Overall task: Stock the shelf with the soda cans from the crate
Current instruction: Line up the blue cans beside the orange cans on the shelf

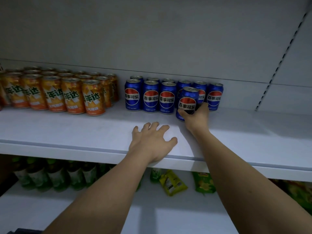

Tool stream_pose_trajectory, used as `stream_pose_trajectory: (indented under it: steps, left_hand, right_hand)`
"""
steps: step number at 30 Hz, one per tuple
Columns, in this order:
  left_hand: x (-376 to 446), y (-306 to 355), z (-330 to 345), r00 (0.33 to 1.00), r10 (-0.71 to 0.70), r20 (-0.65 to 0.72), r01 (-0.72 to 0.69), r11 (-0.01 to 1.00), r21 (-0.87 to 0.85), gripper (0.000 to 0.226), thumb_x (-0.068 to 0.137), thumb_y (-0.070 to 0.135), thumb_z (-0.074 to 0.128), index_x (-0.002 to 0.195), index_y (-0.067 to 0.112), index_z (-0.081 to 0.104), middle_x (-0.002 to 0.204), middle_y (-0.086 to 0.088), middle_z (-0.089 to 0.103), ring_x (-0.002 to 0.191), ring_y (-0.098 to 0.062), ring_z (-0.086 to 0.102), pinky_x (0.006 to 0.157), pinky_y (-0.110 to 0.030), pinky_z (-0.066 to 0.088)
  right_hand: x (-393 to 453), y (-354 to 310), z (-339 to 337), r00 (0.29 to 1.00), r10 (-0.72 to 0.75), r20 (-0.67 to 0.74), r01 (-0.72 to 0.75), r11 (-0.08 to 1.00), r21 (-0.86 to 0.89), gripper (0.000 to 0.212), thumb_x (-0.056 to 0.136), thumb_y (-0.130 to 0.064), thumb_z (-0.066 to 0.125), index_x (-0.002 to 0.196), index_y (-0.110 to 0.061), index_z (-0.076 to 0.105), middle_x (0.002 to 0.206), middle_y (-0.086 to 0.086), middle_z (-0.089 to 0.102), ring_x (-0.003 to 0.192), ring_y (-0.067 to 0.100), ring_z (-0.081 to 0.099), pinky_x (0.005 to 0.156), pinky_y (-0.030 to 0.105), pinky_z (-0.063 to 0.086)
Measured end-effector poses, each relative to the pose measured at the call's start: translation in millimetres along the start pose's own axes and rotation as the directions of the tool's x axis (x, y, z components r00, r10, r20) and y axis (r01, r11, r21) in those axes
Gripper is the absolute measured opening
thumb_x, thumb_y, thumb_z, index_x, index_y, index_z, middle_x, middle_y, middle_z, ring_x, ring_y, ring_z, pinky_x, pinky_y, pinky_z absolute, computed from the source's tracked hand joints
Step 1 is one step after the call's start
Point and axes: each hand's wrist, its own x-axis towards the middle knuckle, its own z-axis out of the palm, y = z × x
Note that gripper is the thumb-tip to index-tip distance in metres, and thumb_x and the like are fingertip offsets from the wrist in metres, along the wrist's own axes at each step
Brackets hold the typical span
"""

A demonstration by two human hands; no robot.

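My right hand [196, 116] grips a blue soda can [188, 98] round its lower half, upright on the white shelf [67, 130], just in front of a group of several matching blue cans [151, 96]. Flat on the shelf near its front edge lies my left hand [151, 141], fingers spread, holding nothing. Several orange soda cans [54, 93] stand in rows at the shelf's left. The crate is out of view.
The shelf's back panel and a slotted upright [276, 68] bound the space at the rear and right. On the lower shelf stand green bottles [50, 176] and yellow-green snack bags [172, 182].
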Motion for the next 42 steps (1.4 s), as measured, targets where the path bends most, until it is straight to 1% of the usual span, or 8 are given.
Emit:
stream_pose_trajectory:
  steps: [10, 15, 20, 24, 30, 37, 40, 42]
  left_hand:
    - [1, -2, 3, 0.999, 0.025, 0.021, -0.026, 0.999, 0.035, 0.064, 0.094, 0.064, 0.018, 0.153, 0.039, 0.016, 0.163, 0.004, 0.010, 0.149, -0.022, 0.004, 0.117, -0.055, 0.002]
    - [1, -2, 4, 1.000, 0.026, 0.007, -0.027, 0.999, 0.039, 0.064, 0.094, 0.065, 0.019, 0.153, 0.039, 0.017, 0.163, 0.004, 0.012, 0.149, -0.022, 0.006, 0.117, -0.055, 0.003]
    - [0, -1, 1, 1.000, 0.025, -0.012, -0.025, 1.000, 0.009, 0.065, 0.092, 0.066, 0.024, 0.152, 0.040, 0.022, 0.162, 0.004, 0.015, 0.148, -0.021, 0.009, 0.117, -0.053, 0.005]
    - [-9, 2, -10, 1.000, 0.004, -0.031, -0.008, 0.992, -0.123, 0.061, 0.091, 0.066, 0.031, 0.147, 0.042, 0.033, 0.159, 0.006, 0.027, 0.146, -0.018, 0.020, 0.118, -0.051, 0.008]
    - [-39, -8, -33, 0.973, -0.221, 0.070, 0.214, 0.737, -0.641, 0.047, 0.095, 0.056, 0.043, 0.135, 0.033, 0.050, 0.140, 0.001, 0.054, 0.122, -0.023, 0.054, 0.108, -0.044, 0.039]
    - [-114, -43, -57, 0.913, -0.408, 0.013, 0.333, 0.727, -0.600, 0.038, 0.098, 0.047, 0.039, 0.125, 0.026, 0.054, 0.129, 0.000, 0.057, 0.115, -0.023, 0.052, 0.104, -0.043, 0.040]
    - [-151, -67, -67, 0.890, -0.455, -0.012, 0.350, 0.701, -0.621, 0.037, 0.101, 0.039, 0.038, 0.126, 0.018, 0.055, 0.120, -0.002, 0.056, 0.104, -0.020, 0.049, 0.088, -0.034, 0.039]
    - [-178, -87, -68, 0.883, -0.469, -0.018, 0.351, 0.685, -0.638, 0.028, 0.101, 0.037, 0.038, 0.103, 0.019, 0.059, 0.107, -0.002, 0.054, 0.096, -0.020, 0.049, 0.083, -0.033, 0.039]
  right_hand:
    - [29, -7, 28, 0.996, 0.094, 0.011, -0.090, 0.978, -0.191, 0.097, 0.087, -0.030, 0.074, 0.156, -0.010, 0.010, 0.160, 0.017, 0.019, 0.140, 0.036, 0.036, 0.106, 0.042, 0.039]
    - [30, -4, 28, 0.996, 0.085, 0.014, -0.081, 0.983, -0.167, 0.092, 0.085, -0.023, 0.076, 0.154, -0.010, 0.017, 0.156, 0.018, 0.027, 0.139, 0.035, 0.038, 0.108, 0.041, 0.038]
    - [13, -6, 16, 0.996, 0.080, 0.045, -0.076, 0.993, -0.087, 0.065, 0.092, -0.018, 0.066, 0.145, -0.002, 0.031, 0.148, 0.020, 0.040, 0.132, 0.035, 0.044, 0.106, 0.042, 0.041]
    - [-21, -14, -7, 0.981, 0.086, 0.176, -0.076, 0.995, -0.060, 0.035, 0.097, -0.019, 0.057, 0.125, -0.001, 0.046, 0.122, 0.018, 0.060, 0.113, 0.037, 0.057, 0.094, 0.042, 0.046]
    - [-69, -56, -47, 0.854, 0.173, 0.491, -0.027, 0.957, -0.289, 0.034, 0.098, -0.030, 0.056, 0.124, -0.008, 0.055, 0.118, 0.016, 0.063, 0.104, 0.029, 0.060, 0.096, 0.046, 0.051]
    - [-151, -118, -55, 0.684, 0.122, 0.719, 0.250, 0.887, -0.388, 0.038, 0.102, -0.038, 0.048, 0.126, -0.010, 0.054, 0.113, 0.012, 0.064, 0.091, 0.026, 0.060, 0.066, 0.031, 0.050]
    - [-189, -135, -37, 0.626, 0.078, 0.776, 0.339, 0.869, -0.360, 0.034, 0.100, -0.036, 0.052, 0.123, -0.011, 0.057, 0.113, 0.009, 0.064, 0.093, 0.024, 0.060, 0.074, 0.034, 0.050]
    - [-215, -141, -21, 0.597, 0.052, 0.800, 0.378, 0.862, -0.338, 0.031, 0.098, -0.036, 0.054, 0.119, -0.013, 0.059, 0.109, 0.006, 0.062, 0.094, 0.022, 0.059, 0.081, 0.035, 0.050]
